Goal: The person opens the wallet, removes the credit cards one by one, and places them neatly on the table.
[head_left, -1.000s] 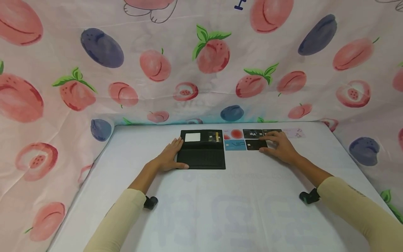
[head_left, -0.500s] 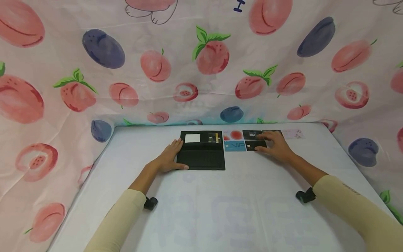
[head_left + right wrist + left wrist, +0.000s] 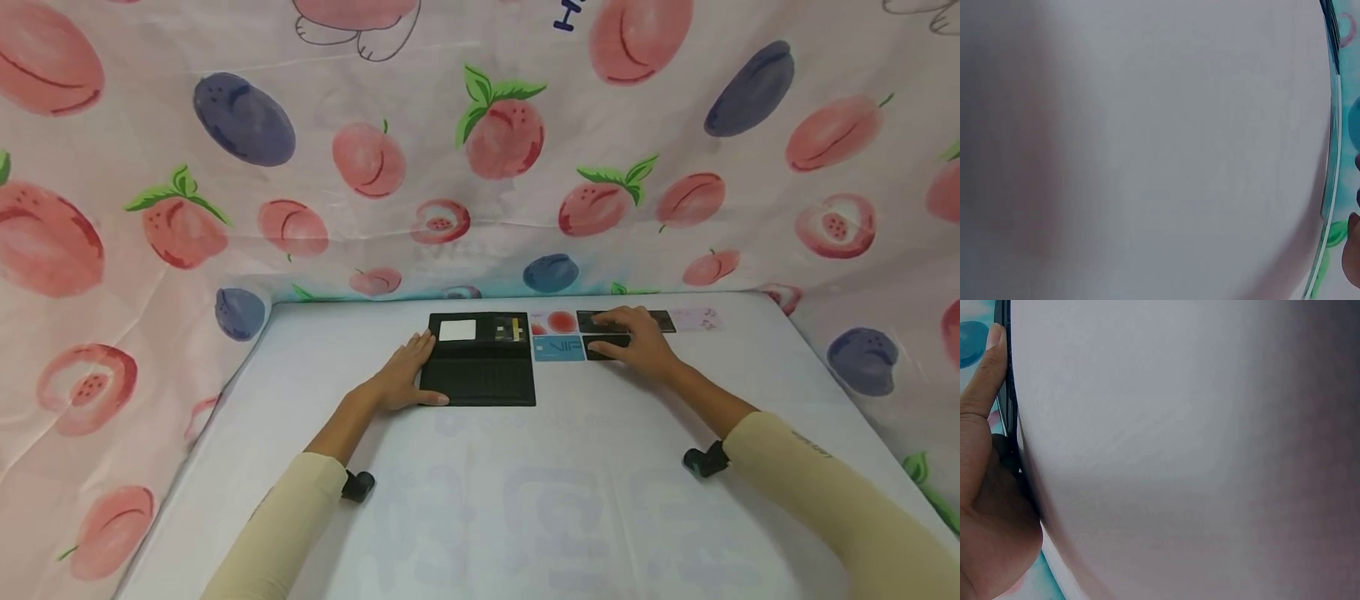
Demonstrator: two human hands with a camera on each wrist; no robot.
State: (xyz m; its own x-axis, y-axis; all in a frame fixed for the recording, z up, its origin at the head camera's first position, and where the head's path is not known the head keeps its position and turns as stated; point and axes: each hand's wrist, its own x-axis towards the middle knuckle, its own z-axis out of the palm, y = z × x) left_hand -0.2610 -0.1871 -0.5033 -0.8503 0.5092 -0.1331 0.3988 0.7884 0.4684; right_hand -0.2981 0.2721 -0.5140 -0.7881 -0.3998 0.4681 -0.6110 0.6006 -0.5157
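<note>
A black wallet [image 3: 478,383] lies unfolded flat on the table, a white panel and a clear window with gold showing in its far half. My left hand [image 3: 397,379] rests along its left edge, fingers extended and thumb on the near corner. To its right, my right hand [image 3: 647,343] is over several cards, thumb apart from the fingers. The thumb tip overlaps the lower black card [image 3: 595,342]; the fingertips overlap the upper black cards [image 3: 663,321]. A blue VIP card [image 3: 557,348] and a peach-print card [image 3: 559,322] lie between hand and wallet.
A pale pink card [image 3: 697,318] ends the far row on the right. The white tabletop [image 3: 480,500] meets a peach-printed cloth [image 3: 442,150] at its back edge. Cameras [image 3: 358,486] are strapped at both wrists.
My right hand has slid left across the black cards, now covering more of the lower one and the Vip card. My left hand stays in place on the wallet.
</note>
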